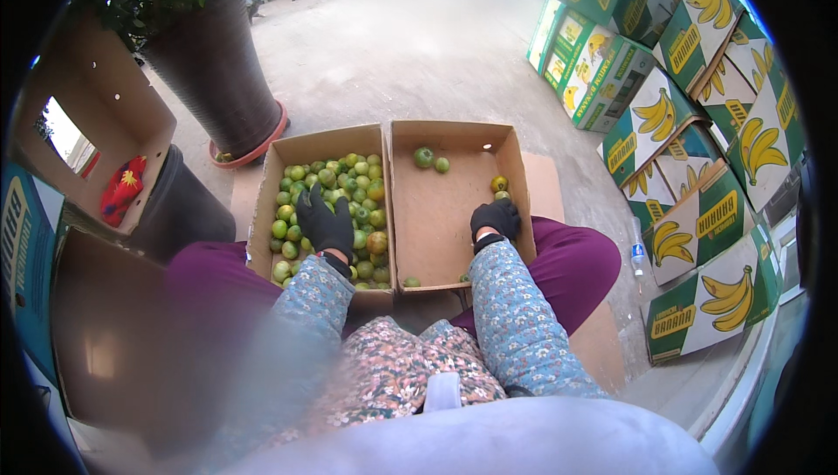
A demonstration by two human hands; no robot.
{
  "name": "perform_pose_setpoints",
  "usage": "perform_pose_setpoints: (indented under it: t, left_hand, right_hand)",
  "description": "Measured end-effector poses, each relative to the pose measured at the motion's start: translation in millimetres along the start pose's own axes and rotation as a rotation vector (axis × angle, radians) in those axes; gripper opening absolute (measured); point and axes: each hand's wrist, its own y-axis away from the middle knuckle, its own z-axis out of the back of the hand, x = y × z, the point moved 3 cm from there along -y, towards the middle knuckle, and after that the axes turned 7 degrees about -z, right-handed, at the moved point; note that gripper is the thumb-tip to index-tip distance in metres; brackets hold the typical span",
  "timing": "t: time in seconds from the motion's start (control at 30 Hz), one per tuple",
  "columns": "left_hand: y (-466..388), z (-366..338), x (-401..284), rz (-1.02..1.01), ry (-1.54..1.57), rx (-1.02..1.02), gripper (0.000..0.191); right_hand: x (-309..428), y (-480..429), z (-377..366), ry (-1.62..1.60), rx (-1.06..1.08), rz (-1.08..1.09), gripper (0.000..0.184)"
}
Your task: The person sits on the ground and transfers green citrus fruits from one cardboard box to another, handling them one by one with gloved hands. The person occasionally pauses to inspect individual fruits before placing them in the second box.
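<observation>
Two open cardboard boxes stand side by side before me. The left cardboard box (265,226) is filled with green tomatoes (327,177), some turning orange. My left hand (325,221), in a black glove, rests on them with thumb and fingers spread; whether a tomato is under the palm is hidden. In the right cardboard box (429,226) lie a few tomatoes: a larger green one (423,157) and a smaller one near the back, others by the right wall. My right hand (495,220), black-gloved with fingers curled down, is beside a yellowish tomato (499,183) at that wall; what it holds is hidden.
Stacked banana cartons (694,246) stand to the right, with a plastic bottle (637,252) beside them. At left are a large potted plant (209,62), a black bin (186,206) and an open carton (147,128) holding a red patterned cloth (123,190). Flat cardboard (543,187) lies under the boxes.
</observation>
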Motion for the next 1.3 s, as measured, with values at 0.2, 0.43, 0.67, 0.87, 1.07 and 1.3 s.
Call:
perform_pose_setpoints:
  t: [0.2,0.43,0.67,0.87,1.07,1.3]
  left_hand:
    - [8.9,10.0,-45.1,-0.275,-0.026,0.180,0.044]
    - [14.5,10.2,-62.7,-0.446,0.073,0.347,0.048]
    - [9.8,20.2,-81.8,-0.426,0.579,0.492,0.061]
    - [4.8,10.4,-42.6,-0.235,0.304,0.231,0.047]
    - [-6.2,11.5,-2.2,-0.179,-0.476,0.152,0.042]
    - [23.9,-0.5,-61.4,-0.638,-0.235,0.350,0.036]
  right_hand:
    - [-8.6,-9.2,-6.8,0.017,0.235,0.194,0.037]
    - [13.7,16.7,-2.6,-0.286,0.367,0.335,0.047]
    - [66.3,110.9,57.8,-1.231,0.703,0.757,0.027]
    - [59.9,82.1,47.7,-1.000,0.512,0.705,0.029]
    - [6.0,19.7,20.9,0.106,0.147,0.218,0.031]
    - [-7.1,-13.6,-13.9,0.305,0.181,0.255,0.036]
